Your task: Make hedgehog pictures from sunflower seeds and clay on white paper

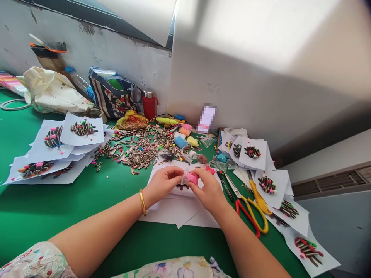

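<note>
A small lump of pink modelling clay in clear plastic wrap (191, 178) is pinched between both hands above white paper sheets (185, 210). My left hand (165, 183), with a gold bangle at the wrist, closes on the wrap's left side. On the other side, my right hand (209, 188) has its thumb and fingers closed on the pink lump. Partly hidden beneath the hands, a dark shape shows on the top sheet. Just beyond lie other wrapped clay lumps, including a brown one (200, 158) and a blue one (181, 142).
Sunflower seeds (142, 148) are scattered across the green table (116, 208). Scissors with red and yellow handles (246, 208) and a yellow cutter (259, 197) lie right of my hands. Paper sheets with seed hedgehogs (84, 129) are piled left and right. A red flask (149, 106) stands behind.
</note>
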`<state>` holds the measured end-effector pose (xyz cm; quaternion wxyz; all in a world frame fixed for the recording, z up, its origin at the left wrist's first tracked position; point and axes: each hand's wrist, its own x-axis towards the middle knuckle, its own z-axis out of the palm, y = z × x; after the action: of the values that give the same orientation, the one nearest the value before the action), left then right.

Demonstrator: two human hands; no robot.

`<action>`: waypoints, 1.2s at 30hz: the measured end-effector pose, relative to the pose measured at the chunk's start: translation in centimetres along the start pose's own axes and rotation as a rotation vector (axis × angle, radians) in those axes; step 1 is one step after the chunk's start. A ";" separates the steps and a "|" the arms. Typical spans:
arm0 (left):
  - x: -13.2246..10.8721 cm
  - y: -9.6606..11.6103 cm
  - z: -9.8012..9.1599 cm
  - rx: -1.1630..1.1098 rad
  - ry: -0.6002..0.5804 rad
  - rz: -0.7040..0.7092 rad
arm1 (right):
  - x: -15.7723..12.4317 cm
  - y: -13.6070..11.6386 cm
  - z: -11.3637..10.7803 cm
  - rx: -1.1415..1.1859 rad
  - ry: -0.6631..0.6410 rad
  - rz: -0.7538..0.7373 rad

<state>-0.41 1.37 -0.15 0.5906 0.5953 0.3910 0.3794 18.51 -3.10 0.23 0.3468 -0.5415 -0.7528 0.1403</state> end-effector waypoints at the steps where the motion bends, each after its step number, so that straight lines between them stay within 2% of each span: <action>1: 0.0 0.0 0.0 0.020 -0.002 0.004 | -0.1 -0.1 -0.1 0.006 -0.005 -0.007; 5: 0.0 -0.1 -0.2 0.197 0.001 0.077 | -0.1 -0.7 -0.6 0.028 -0.022 -0.074; 10: -0.2 -0.5 -0.4 0.481 -0.014 0.259 | -0.1 -1.2 -0.4 0.026 -0.042 -0.119; 16: -0.5 -0.5 -0.4 0.663 -0.028 0.373 | -0.5 -1.4 0.3 -0.005 -0.073 -0.074; 23: -0.5 0.0 -0.4 0.681 -0.057 0.392 | -0.5 -1.8 0.0 0.018 -0.065 -0.067; 30: -0.8 0.1 -0.4 0.665 -0.007 0.463 | -0.5 -1.8 -0.4 0.019 -0.039 -0.058; 36: -0.9 0.3 -0.3 0.646 -0.001 0.424 | -0.6 -1.8 -0.4 -0.017 -0.024 -0.033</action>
<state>-1.01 0.68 0.17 0.2811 0.8186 0.3583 0.3500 17.53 -4.35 1.37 0.3353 -0.5304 -0.7669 0.1345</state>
